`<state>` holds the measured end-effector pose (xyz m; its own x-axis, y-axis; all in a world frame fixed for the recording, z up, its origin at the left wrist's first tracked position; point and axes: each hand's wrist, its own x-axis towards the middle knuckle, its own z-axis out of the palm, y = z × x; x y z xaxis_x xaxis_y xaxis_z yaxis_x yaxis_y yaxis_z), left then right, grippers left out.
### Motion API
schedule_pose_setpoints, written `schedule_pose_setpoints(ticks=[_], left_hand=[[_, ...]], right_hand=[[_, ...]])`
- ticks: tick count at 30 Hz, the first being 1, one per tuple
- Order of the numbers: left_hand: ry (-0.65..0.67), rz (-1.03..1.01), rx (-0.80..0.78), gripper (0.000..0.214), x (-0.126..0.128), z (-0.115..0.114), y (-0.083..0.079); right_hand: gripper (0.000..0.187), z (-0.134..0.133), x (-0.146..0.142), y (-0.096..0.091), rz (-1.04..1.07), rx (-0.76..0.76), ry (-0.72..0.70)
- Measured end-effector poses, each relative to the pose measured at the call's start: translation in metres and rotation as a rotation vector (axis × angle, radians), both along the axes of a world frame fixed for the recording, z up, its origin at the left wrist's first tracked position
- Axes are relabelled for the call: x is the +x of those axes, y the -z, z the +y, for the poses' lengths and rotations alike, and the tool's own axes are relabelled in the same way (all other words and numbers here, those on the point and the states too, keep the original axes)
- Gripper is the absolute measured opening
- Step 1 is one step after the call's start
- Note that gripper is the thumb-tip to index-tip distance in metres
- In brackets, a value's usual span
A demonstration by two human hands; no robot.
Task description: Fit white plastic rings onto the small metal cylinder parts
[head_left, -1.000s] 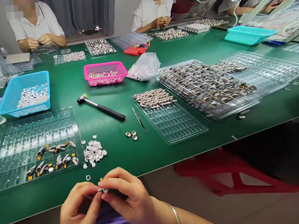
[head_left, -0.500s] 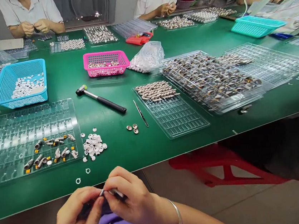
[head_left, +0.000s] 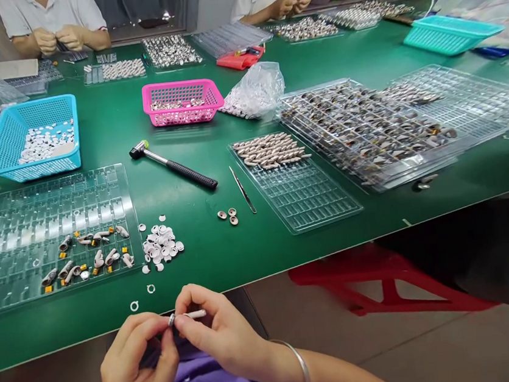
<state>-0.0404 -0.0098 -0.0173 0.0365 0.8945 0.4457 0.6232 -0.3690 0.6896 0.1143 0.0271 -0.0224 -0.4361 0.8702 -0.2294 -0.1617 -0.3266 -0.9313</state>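
At the table's near edge, over my lap, both hands meet at fingertip height. My left hand (head_left: 133, 361) pinches the edge of a small round silvery part (head_left: 172, 320) between thumb and index finger. My right hand (head_left: 224, 332) is closed on a slim pale stem (head_left: 197, 314), which looks like part of an earbud shell; its end sticks out past the fingers. The stem and the round part touch or nearly touch, and fingertips hide the join. Just beyond lie two white rings (head_left: 151, 288) and a pile of small white discs (head_left: 162, 244).
Left, a clear tray (head_left: 48, 233) holds several earbud-like pieces with orange tabs. A hammer (head_left: 173, 165), tweezers (head_left: 242, 190) and three round caps (head_left: 228, 216) lie mid-table. Baskets, blue (head_left: 31, 167) and pink (head_left: 184, 113), stand behind; stacked trays (head_left: 367, 135) are right. Co-workers sit opposite.
My right hand has turned slightly, so the pale stem now shows more plainly and points right. Both hands stay together; the view has shifted a little.
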Motion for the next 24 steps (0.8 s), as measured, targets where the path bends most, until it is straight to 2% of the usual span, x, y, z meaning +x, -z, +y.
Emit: schedule_pose_setpoints(ticks=[8, 13, 20, 22, 24], left_hand=[[-0.015, 0.049, 0.011, 0.015, 0.004, 0.002, -0.004], [0.028, 0.069, 0.032, 0.018, 0.003, 0.003, -0.007], [0.055, 0.095, -0.009, 0.018, 0.002, 0.004, -0.005], [0.052, 0.109, -0.015, 0.016, -0.002, 0.006, -0.008], [0.092, 0.157, -0.034, 0.015, -0.009, 0.009, -0.011]], right_hand=[[0.032, 0.001, -0.001, 0.002, 0.089, -0.199, -0.012], [0.034, 0.003, 0.001, 0.007, 0.153, -0.276, -0.025], [0.029, 0.013, 0.006, 0.003, 0.272, -0.553, -0.135], [0.027, 0.015, 0.009, 0.002, 0.279, -0.581, -0.160], [0.024, 0.016, 0.015, 0.003, 0.275, -0.545, -0.160]])
